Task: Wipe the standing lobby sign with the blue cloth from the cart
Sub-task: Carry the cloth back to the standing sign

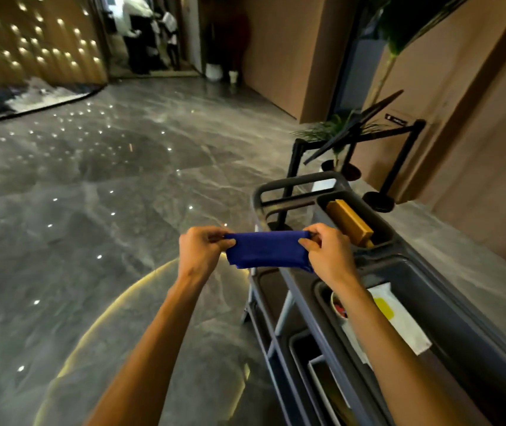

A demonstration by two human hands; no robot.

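Note:
I hold a folded blue cloth (268, 249) stretched between both hands, above the left edge of the grey cart (436, 272). My left hand (204, 249) pinches its left end and my right hand (327, 249) pinches its right end. The standing lobby sign (354, 127), a dark tilted panel on a black post, rises beyond the far end of the cart, with a small plant partly behind it.
The cart's top bins hold a wooden brush (350, 222) and a white packet with a yellow patch (396, 315). Black barrier posts (411, 155) stand by the brown wall on the right. Glossy grey marble floor (107, 195) spreads left. People stand far off in a doorway (144, 32).

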